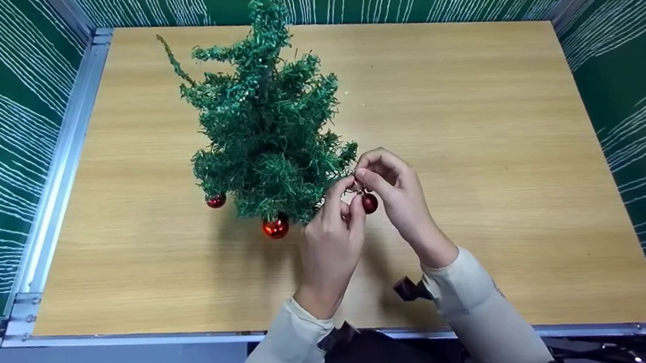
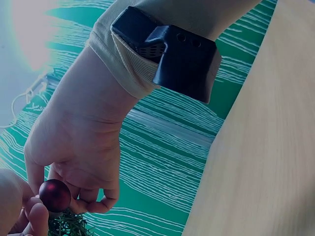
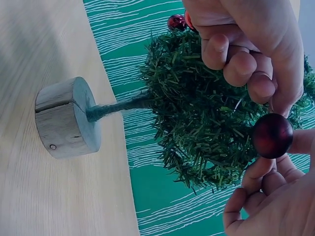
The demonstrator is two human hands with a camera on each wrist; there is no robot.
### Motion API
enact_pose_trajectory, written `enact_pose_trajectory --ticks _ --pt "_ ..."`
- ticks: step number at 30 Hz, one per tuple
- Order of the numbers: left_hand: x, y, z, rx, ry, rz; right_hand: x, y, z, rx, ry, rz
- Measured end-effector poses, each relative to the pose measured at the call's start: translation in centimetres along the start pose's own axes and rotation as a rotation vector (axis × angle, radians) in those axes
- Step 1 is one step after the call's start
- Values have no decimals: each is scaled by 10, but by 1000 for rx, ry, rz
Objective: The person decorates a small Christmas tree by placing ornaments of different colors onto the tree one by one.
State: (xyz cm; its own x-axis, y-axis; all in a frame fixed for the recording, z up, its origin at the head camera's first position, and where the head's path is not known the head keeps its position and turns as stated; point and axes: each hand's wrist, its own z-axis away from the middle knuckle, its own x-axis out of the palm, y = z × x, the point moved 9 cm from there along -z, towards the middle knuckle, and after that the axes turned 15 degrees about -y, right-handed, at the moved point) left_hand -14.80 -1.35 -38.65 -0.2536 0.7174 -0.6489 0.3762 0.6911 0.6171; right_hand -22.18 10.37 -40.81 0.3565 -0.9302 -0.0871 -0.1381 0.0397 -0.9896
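Note:
A dark red Christmas ball hangs at a branch tip on the right side of a small artificial Christmas tree. My left hand curls its thumb and index finger around the branch tip, close beside the ball. Above the ball, my right hand pinches at its hanging loop; the fingertips largely hide the loop. In the right wrist view, the ball sits between both hands, with the left hand above and the right hand below. The left wrist view shows the right hand behind the ball.
Two shiny red balls hang low on the tree: one at the front, another at the left. The tree stands on a round wooden base on the wooden table. Green panels with white lines border the table.

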Motion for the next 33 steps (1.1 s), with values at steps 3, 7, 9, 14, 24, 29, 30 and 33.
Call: enact_pose_trajectory --ticks 3,7,9,14,24,29,30,33 --pt "0 0 0 3 4 -14 0 1 0 10 -6 -14" --pt "0 0 1 8 14 -20 0 3 0 22 -14 -36" --pt "0 -1 0 9 19 -22 1 3 0 25 -17 -53" --pt "0 -2 0 2 22 -29 1 6 -1 42 -31 -106" --pt "1 -3 0 -24 22 -60 3 7 1 65 -45 -117" --pt "1 -4 -1 -31 32 -82 2 9 2 94 -48 -93" --pt "1 -4 0 -32 34 -86 2 9 2 100 -54 -91" --pt "0 -5 0 -39 43 -101 4 11 1 117 -81 -101"
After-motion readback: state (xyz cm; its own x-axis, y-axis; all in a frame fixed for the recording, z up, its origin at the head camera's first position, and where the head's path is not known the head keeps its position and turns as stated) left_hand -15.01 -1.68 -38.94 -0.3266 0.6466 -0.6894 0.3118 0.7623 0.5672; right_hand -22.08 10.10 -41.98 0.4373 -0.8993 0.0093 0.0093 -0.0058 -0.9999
